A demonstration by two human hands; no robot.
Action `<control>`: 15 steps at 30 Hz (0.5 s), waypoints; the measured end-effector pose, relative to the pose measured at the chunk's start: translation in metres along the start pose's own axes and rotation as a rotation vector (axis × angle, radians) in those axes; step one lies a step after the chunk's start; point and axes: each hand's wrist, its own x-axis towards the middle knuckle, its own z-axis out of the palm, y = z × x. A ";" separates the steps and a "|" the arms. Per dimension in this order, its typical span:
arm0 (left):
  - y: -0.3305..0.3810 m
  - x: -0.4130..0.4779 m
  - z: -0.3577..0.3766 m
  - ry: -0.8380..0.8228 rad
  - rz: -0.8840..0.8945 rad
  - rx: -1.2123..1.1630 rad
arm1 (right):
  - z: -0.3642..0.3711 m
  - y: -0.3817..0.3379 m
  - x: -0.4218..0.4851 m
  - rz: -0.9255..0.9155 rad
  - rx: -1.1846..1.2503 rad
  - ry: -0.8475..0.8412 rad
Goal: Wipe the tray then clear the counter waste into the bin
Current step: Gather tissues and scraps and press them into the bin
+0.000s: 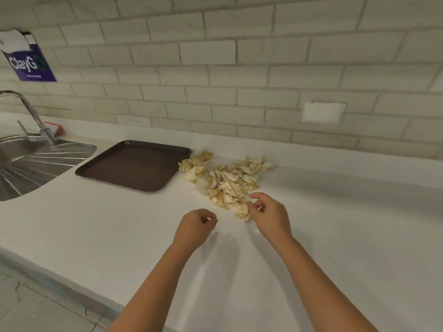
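Pale brick-pattern tiles back a white surface (115, 236) that runs across the frame, with a steel sink (16, 149) and its tap (28, 109) at the left edge. A purple poster (31, 63) hangs in the upper left, and a white wall plate (322, 112) sits to the right of centre. The brown tray (134, 164) lies flat left of centre, beside the sink's drainer. Just right of the tray, a pile of yellowish waste scraps (227, 180) spreads over the surface. The left hand (196, 226) hovers in front of the pile, apart from it, fingers curled in with nothing visible inside. The right hand (268, 214) is at the pile's near edge, fingers bent and thumb and forefinger close together by the nearest scraps. Whether they pinch one cannot be told.
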 end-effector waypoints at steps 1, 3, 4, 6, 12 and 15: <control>-0.003 0.012 -0.002 0.009 -0.006 -0.002 | 0.005 0.000 0.010 0.003 -0.007 -0.009; -0.009 0.035 -0.008 0.025 -0.015 -0.002 | 0.012 0.001 0.029 0.012 -0.031 -0.013; -0.012 0.048 -0.011 0.037 -0.015 0.000 | 0.014 0.002 0.040 0.020 -0.040 -0.008; -0.018 0.078 -0.019 0.058 -0.014 0.000 | 0.017 0.004 0.065 0.035 -0.065 0.019; -0.029 0.171 -0.041 0.127 -0.008 -0.020 | 0.038 0.017 0.130 0.126 -0.120 0.082; -0.034 0.235 -0.048 0.203 0.071 0.012 | 0.051 0.023 0.165 0.171 -0.178 0.087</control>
